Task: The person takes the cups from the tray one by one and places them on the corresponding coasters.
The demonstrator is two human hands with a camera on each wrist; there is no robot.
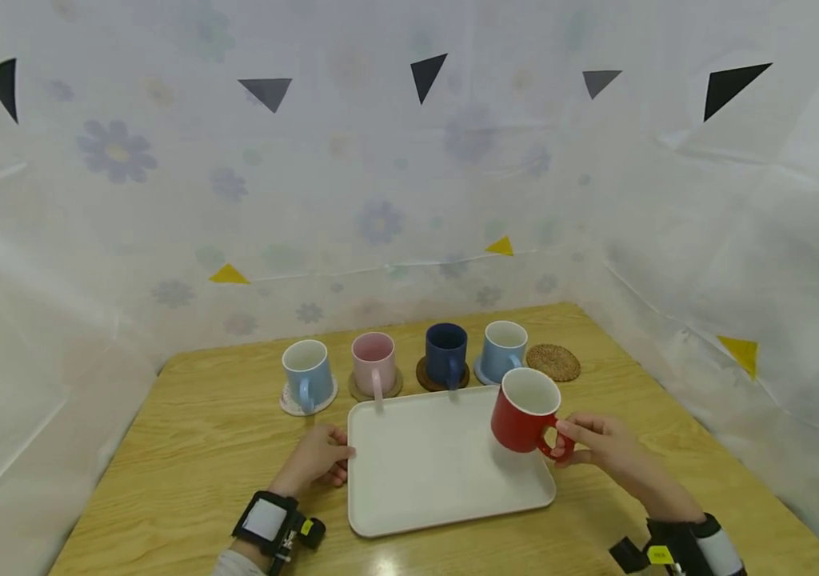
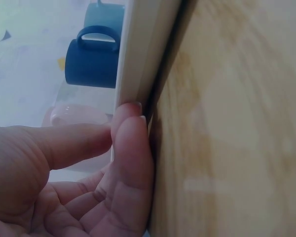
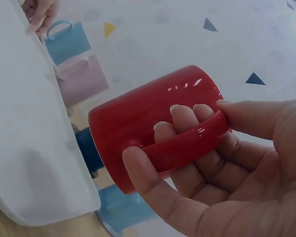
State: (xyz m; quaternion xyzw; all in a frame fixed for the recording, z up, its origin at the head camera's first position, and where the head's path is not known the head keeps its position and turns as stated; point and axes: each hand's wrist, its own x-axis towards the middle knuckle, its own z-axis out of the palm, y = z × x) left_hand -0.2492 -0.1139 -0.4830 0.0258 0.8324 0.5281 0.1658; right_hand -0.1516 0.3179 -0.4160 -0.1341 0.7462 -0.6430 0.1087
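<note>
In the head view the right hand (image 1: 604,448) grips a red mug (image 1: 517,420) by its handle, the mug held above the right part of a white tray (image 1: 445,472). Several fingers pass through the red handle (image 3: 187,143) in the right wrist view, with the thumb on its upper end. At the tray's left edge is the left hand (image 1: 319,456). Its thumb and fingers pinch the tray's rim (image 2: 143,54) in the left wrist view, with the fingertips low by the tabletop.
Behind the tray stand a light blue mug (image 1: 307,372), a pink mug (image 1: 372,364), a dark blue mug (image 1: 445,352) and another light blue mug (image 1: 503,348), each on a coaster. A woven coaster (image 1: 553,362) lies bare at their right. All rest on a wooden table (image 1: 208,424).
</note>
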